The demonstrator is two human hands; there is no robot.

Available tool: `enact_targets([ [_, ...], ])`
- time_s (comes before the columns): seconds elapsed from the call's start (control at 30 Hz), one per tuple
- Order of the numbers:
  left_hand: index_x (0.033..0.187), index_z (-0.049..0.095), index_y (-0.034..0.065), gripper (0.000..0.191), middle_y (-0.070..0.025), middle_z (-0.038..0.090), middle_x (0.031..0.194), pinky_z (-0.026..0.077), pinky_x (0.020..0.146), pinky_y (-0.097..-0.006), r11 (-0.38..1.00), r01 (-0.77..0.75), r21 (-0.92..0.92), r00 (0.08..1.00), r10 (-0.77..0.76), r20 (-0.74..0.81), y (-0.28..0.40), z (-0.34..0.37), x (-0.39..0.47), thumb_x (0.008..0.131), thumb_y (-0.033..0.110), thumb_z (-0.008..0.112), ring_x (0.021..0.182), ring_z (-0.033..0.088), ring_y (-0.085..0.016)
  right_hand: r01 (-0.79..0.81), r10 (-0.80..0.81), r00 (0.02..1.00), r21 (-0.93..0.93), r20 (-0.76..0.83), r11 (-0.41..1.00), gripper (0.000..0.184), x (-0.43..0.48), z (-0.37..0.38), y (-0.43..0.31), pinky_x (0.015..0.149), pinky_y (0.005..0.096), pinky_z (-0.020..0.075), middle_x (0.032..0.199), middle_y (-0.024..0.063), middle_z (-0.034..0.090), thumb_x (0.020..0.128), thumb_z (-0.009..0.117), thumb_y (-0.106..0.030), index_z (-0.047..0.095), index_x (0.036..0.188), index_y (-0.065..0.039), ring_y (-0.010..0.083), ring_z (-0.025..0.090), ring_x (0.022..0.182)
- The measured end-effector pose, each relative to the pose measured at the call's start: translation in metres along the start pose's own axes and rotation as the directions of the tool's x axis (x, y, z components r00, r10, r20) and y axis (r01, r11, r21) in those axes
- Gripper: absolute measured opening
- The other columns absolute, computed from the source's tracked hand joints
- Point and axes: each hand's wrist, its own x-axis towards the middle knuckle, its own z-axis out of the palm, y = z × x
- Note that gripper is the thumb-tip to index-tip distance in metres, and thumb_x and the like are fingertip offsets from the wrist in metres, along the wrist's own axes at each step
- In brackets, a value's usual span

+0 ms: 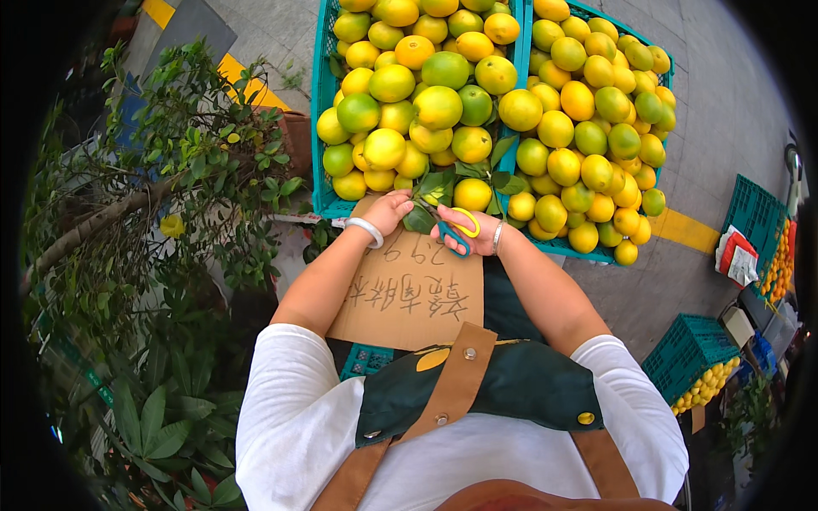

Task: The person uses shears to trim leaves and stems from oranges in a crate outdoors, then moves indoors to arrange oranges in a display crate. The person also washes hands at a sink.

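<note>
My right hand (471, 231) grips scissors (461, 230) with one yellow and one teal handle loop; their blades point up and left into green leaves (420, 218). Beside them my left hand (388, 214) has its fingertips closed at the leafy stem, where a small yellow-green fruit or leaf patch shows; exactly what they pinch is partly hidden. Both hands are at the near edge of a teal plastic crate (316, 140) heaped with yellow-green citrus fruit (438, 107). Under my forearms a cardboard sign (409, 300) bears handwriting.
A second teal crate (525, 45) of citrus adjoins on the right. Left stands a leafy shrub with a thick branch (121, 207). Farther right are more teal crates (690, 348) with fruit, and a red and white bag (737, 257). Grey paving (709, 128) carries a yellow stripe (684, 230).
</note>
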Motion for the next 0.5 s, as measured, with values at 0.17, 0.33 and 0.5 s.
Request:
enact_targets([
  [0.17,0.106,0.063,-0.0002,0.032,-0.0129,0.054,0.126,0.041,0.094,-0.0345,0.984,-0.175,0.030,0.984,0.174,0.040,-0.002,0.003,0.000,0.094,0.027,0.050,0.110,0.054,-0.030,0.002,-0.025,0.989,-0.152,-0.147,0.988,0.052,-0.006,0.000,0.002,0.038,0.0193,0.0269,0.051,-0.0025,0.047,0.087,0.054,-0.056,0.058,0.090,-0.004,0.0069,0.038,0.036],
  [0.33,0.092,0.059,0.0001,0.026,-0.0175,0.058,0.098,0.043,0.083,-0.0414,0.966,-0.097,0.238,0.995,0.103,-0.013,-0.016,-0.034,-0.025,0.094,0.025,0.050,0.094,0.054,-0.036,-0.080,0.022,0.976,-0.261,-0.219,0.962,0.052,-0.044,-0.008,0.005,0.038,0.0192,0.0275,0.051,-0.0024,0.048,0.084,0.059,-0.055,0.059,0.090,-0.004,0.0056,0.040,0.037],
  [0.5,0.092,0.059,0.0048,0.025,-0.0179,0.059,0.100,0.045,0.081,-0.0470,0.778,0.401,0.483,0.913,-0.299,-0.276,-0.073,-0.118,-0.090,0.092,0.027,0.048,0.095,0.056,-0.037,-0.022,-0.027,0.980,-0.245,-0.195,0.969,0.048,-0.069,-0.007,0.003,0.039,0.0180,0.0330,0.051,-0.0012,0.049,0.084,0.061,-0.052,0.059,0.090,-0.004,0.0055,0.043,0.038],
])
